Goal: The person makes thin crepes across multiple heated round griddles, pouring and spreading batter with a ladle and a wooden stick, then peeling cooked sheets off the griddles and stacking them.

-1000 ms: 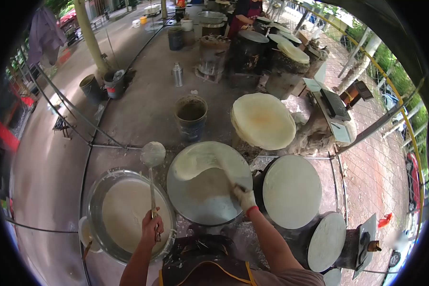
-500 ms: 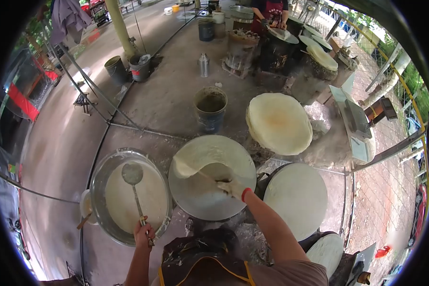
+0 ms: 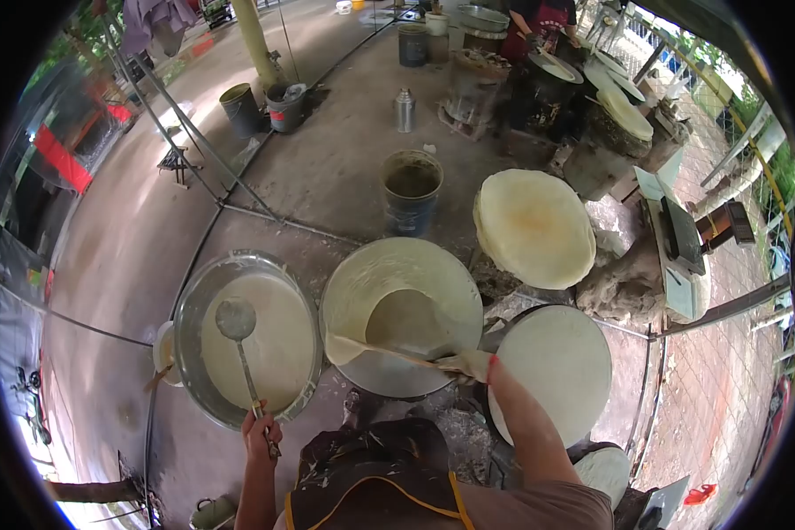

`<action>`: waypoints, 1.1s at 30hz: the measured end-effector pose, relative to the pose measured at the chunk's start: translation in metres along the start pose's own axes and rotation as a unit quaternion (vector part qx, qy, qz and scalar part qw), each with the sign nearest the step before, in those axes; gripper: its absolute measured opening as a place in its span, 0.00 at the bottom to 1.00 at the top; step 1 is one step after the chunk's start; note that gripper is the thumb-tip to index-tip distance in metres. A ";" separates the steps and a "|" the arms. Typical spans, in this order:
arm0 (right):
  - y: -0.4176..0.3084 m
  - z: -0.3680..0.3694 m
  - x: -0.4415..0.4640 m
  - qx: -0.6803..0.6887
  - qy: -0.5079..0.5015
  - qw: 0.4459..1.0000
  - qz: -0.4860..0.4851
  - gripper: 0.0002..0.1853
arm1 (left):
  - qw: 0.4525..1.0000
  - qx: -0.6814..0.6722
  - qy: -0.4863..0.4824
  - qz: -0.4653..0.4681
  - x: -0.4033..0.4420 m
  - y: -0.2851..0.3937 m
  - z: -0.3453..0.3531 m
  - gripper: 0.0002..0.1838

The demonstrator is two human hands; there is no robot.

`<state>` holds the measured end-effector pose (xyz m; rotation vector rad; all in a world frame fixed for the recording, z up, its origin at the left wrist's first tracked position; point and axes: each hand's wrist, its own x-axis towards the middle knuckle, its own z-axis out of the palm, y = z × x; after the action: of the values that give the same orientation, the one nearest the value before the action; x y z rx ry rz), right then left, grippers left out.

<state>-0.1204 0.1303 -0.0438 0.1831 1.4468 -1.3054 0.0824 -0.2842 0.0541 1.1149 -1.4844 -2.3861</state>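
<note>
My left hand (image 3: 261,433) is closed round the handle of a metal ladle (image 3: 236,319), whose bowl lies over pale batter (image 3: 283,353) in a wide metal basin (image 3: 185,340). In a light glove, my right hand (image 3: 468,365) grips a long thin spreader (image 3: 389,352) above a round griddle (image 3: 389,384). Pale batter (image 3: 353,283) coats the back and left of the griddle, around a bare grey middle. The spreader's broad end is at the griddle's left front. A red band circles my right wrist.
Another round griddle (image 3: 552,375) stands at the right. Behind it is a stack of flat pancakes (image 3: 535,228). A bucket (image 3: 411,194) stands behind the middle griddle, with a metal flask (image 3: 405,111) beyond. A person (image 3: 548,22) works at the back right.
The ladle went from beyond the basin's right rim to over the batter. My right hand swept the spreader round to the griddle's left front, and the batter layer has widened. The view has shifted.
</note>
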 end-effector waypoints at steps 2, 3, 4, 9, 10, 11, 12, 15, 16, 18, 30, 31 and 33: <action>0.004 -0.014 0.001 0.020 0.125 0.987 -0.098 0.20 | 1.000 0.008 0.008 -0.003 -0.006 -0.004 -0.003 0.19; -0.002 -0.020 0.000 0.029 0.188 0.971 -0.148 0.21 | 1.000 0.012 0.010 -0.004 -0.008 -0.006 -0.005 0.18; -0.012 -0.020 0.002 0.024 0.180 0.975 -0.131 0.19 | 1.000 0.007 0.012 -0.006 -0.011 -0.009 -0.005 0.18; -0.030 0.006 0.010 -0.049 0.076 0.996 -0.019 0.15 | 0.999 -0.037 0.011 -0.021 -0.026 -0.020 -0.009 0.18; -0.024 0.007 -0.003 -0.052 0.053 0.997 -0.027 0.14 | 0.999 -0.033 0.009 -0.022 -0.029 -0.020 -0.011 0.18; -0.018 0.006 -0.013 -0.056 0.032 0.997 -0.035 0.13 | 0.999 -0.029 0.005 -0.023 -0.032 -0.019 -0.011 0.18; -0.009 0.002 -0.017 -0.028 0.070 0.996 -0.048 0.12 | 0.999 -0.025 0.002 -0.024 -0.034 -0.018 -0.014 0.17; 0.005 0.008 -0.005 0.146 0.251 0.947 -0.140 0.12 | 0.999 -0.019 -0.017 -0.025 -0.032 -0.017 -0.028 0.17; 0.007 0.018 -0.005 0.122 0.267 0.949 -0.118 0.14 | 0.999 -0.020 -0.025 -0.032 -0.030 -0.015 -0.032 0.17; 0.013 0.039 -0.021 0.024 0.172 0.982 -0.069 0.13 | 0.998 -0.020 -0.040 -0.046 -0.026 -0.007 -0.039 0.17; 0.086 0.318 0.094 0.346 0.222 0.885 -0.221 0.12 | 0.977 0.004 -0.144 -0.155 0.039 0.052 -0.187 0.18; 0.060 0.336 0.114 0.331 0.197 0.888 -0.250 0.13 | 0.977 0.008 -0.149 -0.155 0.043 0.060 -0.199 0.19; 0.011 0.359 0.144 0.267 0.302 0.869 -0.287 0.16 | 0.976 0.018 -0.153 -0.156 0.045 0.073 -0.224 0.19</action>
<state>0.0503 -0.2158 -0.0768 0.6068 1.6837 -2.2821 0.1734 -0.5048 0.0346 1.0965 -1.5416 -2.8681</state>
